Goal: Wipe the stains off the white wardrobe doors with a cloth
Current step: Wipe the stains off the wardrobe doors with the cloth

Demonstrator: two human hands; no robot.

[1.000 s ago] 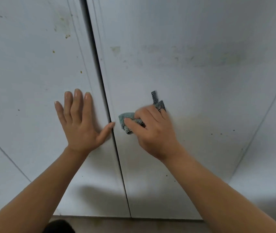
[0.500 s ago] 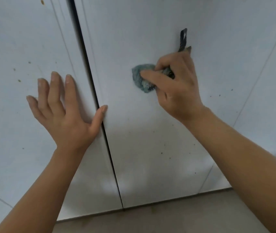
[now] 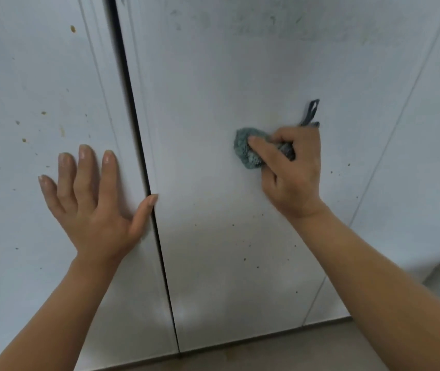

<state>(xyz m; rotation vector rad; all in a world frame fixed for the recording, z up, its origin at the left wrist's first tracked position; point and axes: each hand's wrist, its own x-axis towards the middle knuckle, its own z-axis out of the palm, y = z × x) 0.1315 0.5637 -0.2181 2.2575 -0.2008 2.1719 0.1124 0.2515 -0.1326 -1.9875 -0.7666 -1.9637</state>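
Note:
Two white wardrobe doors fill the view, split by a dark vertical gap. My left hand [image 3: 93, 204] lies flat with spread fingers on the left door [image 3: 31, 76], its thumb at the gap. My right hand [image 3: 294, 170] grips a bunched grey-blue cloth [image 3: 248, 151] and presses it against the right door [image 3: 213, 76]. A dark hanging loop of the cloth sticks up above my knuckles. Brown specks dot the left door; small dark specks and a faint grey smear mark the right door.
A third white panel [image 3: 422, 156] stands at the far right behind a thin seam. Below the doors runs a strip of beige floor [image 3: 280, 352].
My right hand carried the cloth from beside the gap to the right across the right door. The camera view shifted; my left hand stayed flat on the left door.

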